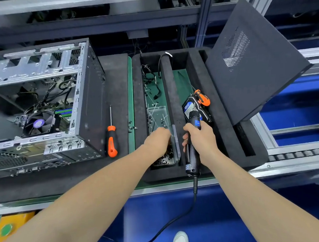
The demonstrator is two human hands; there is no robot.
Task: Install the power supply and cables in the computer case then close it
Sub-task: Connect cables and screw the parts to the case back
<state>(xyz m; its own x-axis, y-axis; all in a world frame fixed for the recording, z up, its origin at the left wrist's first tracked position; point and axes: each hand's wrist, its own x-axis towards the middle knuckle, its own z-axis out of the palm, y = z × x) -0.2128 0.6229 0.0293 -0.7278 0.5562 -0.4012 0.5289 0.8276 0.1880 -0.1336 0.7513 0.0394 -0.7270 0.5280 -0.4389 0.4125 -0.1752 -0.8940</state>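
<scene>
fingertips of left hand [157, 139] hidden (in screw box [176, 144]).

Blue floor [226, 219], green-matted workbench [130, 104], grey aluminium-framed shelving [202, 15] behind, roller conveyor [297, 154] at far right

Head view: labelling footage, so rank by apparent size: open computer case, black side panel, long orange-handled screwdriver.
1. open grey metal computer case
2. black perforated metal side panel, close behind
3. long orange-handled screwdriver

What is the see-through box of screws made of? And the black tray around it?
The screw box looks like clear hard plastic: you can see the screws through it and its edges shine. The black tray looks like soft foam, probably: it is matte, fuzzy-looking, with thick cut walls.
</scene>
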